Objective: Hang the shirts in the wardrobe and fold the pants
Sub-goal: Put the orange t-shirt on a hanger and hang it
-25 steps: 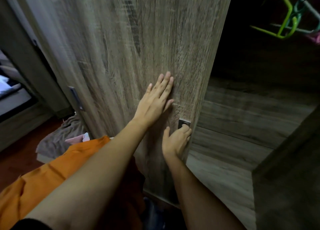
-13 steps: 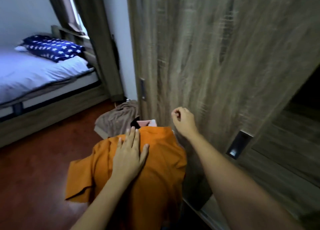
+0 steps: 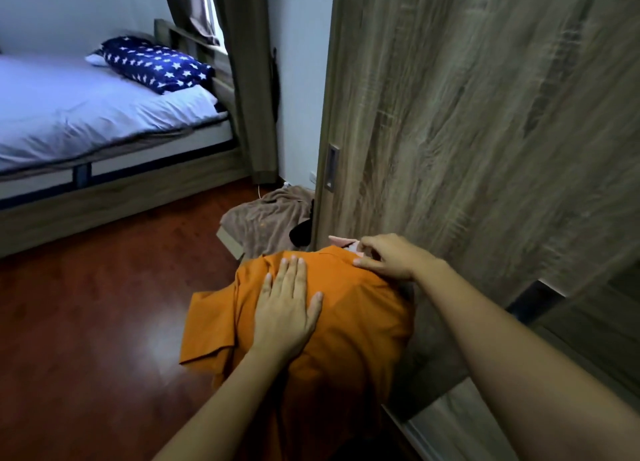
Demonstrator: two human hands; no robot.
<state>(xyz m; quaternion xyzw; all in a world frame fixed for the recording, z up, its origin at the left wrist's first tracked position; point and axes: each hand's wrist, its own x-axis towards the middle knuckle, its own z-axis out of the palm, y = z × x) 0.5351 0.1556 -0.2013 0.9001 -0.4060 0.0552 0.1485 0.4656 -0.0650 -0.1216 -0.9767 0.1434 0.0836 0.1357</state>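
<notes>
An orange shirt point(image 3: 349, 325) is draped over a mound in front of the wardrobe door point(image 3: 467, 121). My left hand point(image 3: 285, 308) lies flat on the shirt's upper part, fingers together and straight. My right hand point(image 3: 389, 256) rests at the shirt's far edge by the collar, thumb on the cloth and fingers curled at a pink item point(image 3: 341, 241) that peeks out there. Whether it pinches the cloth is unclear. What the shirt covers is hidden.
A brown garment point(image 3: 266, 221) lies crumpled over a cardboard piece on the red-brown floor point(image 3: 104, 304) beyond the shirt. A bed point(image 3: 86, 114) with a star-print pillow point(image 3: 156, 63) stands at the left. The wardrobe opening point(image 3: 588, 322) is dark at the right.
Both hands left the wardrobe door and came down onto the orange shirt. The view swung left toward the bed. My right hand went from a loose fist in the air to the shirt's collar edge.
</notes>
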